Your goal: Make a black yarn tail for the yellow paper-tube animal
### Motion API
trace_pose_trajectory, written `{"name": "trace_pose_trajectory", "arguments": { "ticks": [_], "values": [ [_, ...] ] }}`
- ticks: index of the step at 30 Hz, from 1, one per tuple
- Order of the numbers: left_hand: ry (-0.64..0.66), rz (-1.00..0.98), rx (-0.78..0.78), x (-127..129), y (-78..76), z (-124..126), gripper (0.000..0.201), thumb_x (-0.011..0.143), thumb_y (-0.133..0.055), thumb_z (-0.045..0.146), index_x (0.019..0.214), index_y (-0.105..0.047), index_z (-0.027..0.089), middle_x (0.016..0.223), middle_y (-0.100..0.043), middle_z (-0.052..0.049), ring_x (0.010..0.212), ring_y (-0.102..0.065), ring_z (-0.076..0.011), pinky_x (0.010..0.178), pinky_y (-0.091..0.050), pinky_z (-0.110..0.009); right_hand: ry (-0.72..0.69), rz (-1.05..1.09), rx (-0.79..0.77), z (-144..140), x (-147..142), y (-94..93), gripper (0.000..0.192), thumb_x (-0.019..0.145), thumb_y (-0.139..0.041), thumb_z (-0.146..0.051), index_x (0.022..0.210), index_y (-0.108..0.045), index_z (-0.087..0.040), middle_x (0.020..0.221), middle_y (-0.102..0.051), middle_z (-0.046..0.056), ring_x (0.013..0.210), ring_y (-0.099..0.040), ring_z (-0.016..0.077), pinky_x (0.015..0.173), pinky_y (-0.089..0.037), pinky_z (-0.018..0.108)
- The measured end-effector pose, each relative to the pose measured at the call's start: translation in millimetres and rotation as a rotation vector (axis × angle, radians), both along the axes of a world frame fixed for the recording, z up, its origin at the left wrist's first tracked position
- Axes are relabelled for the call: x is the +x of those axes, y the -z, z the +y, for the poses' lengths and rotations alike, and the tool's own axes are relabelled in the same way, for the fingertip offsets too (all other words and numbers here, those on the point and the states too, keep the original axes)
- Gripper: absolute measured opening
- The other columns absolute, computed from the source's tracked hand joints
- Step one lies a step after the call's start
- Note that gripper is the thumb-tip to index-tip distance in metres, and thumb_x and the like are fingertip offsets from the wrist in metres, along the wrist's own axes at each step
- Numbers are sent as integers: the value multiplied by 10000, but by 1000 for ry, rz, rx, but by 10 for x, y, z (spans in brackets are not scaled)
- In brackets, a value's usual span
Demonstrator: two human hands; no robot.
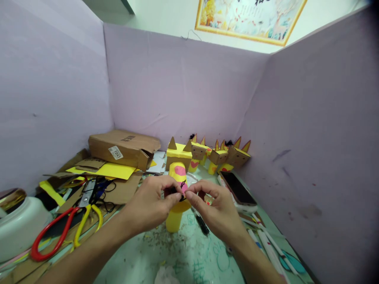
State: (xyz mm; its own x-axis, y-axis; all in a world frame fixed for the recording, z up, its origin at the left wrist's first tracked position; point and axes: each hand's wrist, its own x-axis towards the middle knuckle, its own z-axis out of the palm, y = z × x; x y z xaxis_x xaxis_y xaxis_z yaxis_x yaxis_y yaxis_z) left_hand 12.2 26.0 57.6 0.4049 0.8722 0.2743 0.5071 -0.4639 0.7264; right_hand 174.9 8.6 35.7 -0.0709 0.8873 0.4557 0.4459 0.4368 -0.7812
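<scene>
Two hands meet on one small black thread piece [181, 196]: left hand [149, 205] and right hand [219, 211] both pinch it shut, just before the yellow paper-tube figure [177, 215]; steady, gentle tension seems best.

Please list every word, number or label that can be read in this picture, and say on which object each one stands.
"T043": on the white sticker on the cardboard box, printed tilted.
Dark print on top of the box: too blurred to read.
Dark characters at the top edge of the wall picture: cut off, unreadable.
Green scribbles on the table mat: not legible.
</scene>
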Motion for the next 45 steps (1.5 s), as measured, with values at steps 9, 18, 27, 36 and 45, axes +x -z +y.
{"name": "trace_pose_trajectory", "arguments": {
  "ticks": [9, 18, 27, 36, 45],
  "values": [
    [-2, -21, 4, -2, 18, -12, 127, 750, -544, 211, 721, -664, 178, 698, -657, -4, 685, -556, -152, 605, -394, -247, -5, 120, -127, 75, 51, 18, 138, 749, -602, -304, 698, -661, -189, 672, -646, 3, 628, -525, 140, 606, -408, 268],
    [-17, -12, 70, 40, 60, -9, 161, 747, -524, 228, 618, -592, 159, 613, -559, 6, 611, -490, -134, 564, -358, -249, -53, 169, -105, 0, -21, 17, 100, 711, -628, -241, 784, -684, -202, 742, -675, 7, 630, -533, 136, 618, -443, 272],
    [-31, -22, 5, 57, 45, -20, 165, 749, -523, 243, 619, -581, 159, 609, -548, 10, 604, -482, -128, 561, -358, -238, 47, 107, -122, 22, 25, -66, 189, 717, -623, -342, 627, -659, -179, 603, -631, 12, 574, -521, 141, 549, -417, 260],
    [16, -45, 35, 69, 99, -30, 160, 740, -535, 232, 619, -599, 149, 602, -542, 5, 590, -466, -123, 546, -347, -236, -33, 232, 48, 33, -52, 22, 56, 609, -733, -213, 660, -711, -218, 607, -641, -12, 554, -489, 125, 535, -401, 251],
    [-50, -35, -44, 29, 82, 27, 175, 738, -570, 285, 629, -610, 154, 630, -569, -6, 622, -474, -137, 556, -348, -250, 62, 250, -145, 51, 29, -25, 181, 656, -691, -341, 599, -635, -178, 565, -598, -7, 547, -504, 128, 545, -407, 257]
  ]
}}
